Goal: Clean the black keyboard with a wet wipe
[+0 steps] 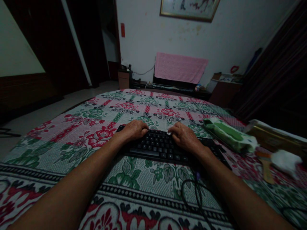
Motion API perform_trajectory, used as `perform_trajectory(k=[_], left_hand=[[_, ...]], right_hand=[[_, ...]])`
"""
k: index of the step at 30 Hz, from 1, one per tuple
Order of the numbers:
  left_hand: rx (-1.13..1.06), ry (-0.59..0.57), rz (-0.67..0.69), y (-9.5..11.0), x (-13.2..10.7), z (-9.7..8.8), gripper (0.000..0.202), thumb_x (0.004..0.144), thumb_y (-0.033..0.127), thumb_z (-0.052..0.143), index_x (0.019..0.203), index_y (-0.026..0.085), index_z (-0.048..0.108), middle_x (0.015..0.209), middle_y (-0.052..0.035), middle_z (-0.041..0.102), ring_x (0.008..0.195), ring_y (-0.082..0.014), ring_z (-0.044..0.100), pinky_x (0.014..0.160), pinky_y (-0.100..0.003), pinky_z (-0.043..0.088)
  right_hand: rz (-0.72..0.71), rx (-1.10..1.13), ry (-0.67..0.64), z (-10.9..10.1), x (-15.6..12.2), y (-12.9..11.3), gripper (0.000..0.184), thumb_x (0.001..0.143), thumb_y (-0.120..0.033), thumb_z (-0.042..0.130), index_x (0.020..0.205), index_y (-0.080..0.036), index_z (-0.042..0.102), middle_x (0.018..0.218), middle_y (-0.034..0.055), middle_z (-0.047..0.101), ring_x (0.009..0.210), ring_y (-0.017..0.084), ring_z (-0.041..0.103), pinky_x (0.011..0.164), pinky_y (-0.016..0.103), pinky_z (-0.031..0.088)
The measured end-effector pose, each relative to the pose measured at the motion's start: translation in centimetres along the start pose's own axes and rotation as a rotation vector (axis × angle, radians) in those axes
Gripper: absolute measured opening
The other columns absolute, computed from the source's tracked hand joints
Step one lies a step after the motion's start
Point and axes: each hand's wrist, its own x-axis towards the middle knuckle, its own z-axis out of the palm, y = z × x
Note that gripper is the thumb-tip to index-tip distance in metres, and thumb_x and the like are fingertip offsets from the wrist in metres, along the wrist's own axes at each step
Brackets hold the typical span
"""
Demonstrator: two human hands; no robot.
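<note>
Resting on the black keyboard [158, 147], both hands. It lies on the floral bedspread [72, 143], long axis left-to-right, right under the fingers. Left hand [133, 129] curls over its left end, grip unclear; right hand [184, 137] sits mid-board, fingers bunched, pinching a white scrap [169, 131].

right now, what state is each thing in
left hand, curled over the left end of the keyboard
right hand, on the keys, white scrap at its fingertips
keyboard, flat on the bedspread
cable, looped loose on the bedspread
wipes pack, lying flat, seal not readable
pink towel, draped, hanging
</note>
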Motion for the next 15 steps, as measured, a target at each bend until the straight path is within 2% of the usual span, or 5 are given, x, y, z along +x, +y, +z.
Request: perform_trajectory(k=[8,15], left_hand=[[0.010,0.018,0.016,-0.14,0.05,0.06,0.030,0.078,0.026,0.040,0.096,0.022,0.064,0.099,-0.0033,0.065,0.090,-0.0180,0.058,0.076,-0.026,0.041],[0.001,0.020,0.020,-0.12,0.11,0.19,0.031,0.080,0.026,0.039,0.097,0.022,0.064,0.099,-0.0050,0.065,0.089,-0.0187,0.058,0.076,-0.028,0.041]], right_hand=[[0.025,-0.016,-0.004,-0.43,0.04,0.21,0.021,0.078,-0.015,0.043,0.087,-0.019,0.061,0.082,0.0045,0.052,0.073,0.014,0.048,0.066,0.024,0.034],[-0.044,0.039,0.023,0.20,-0.14,-0.10,0.023,0.079,-0.015,0.041,0.092,-0.019,0.059,0.084,0.0044,0.051,0.073,0.014,0.047,0.067,0.024,0.035]])
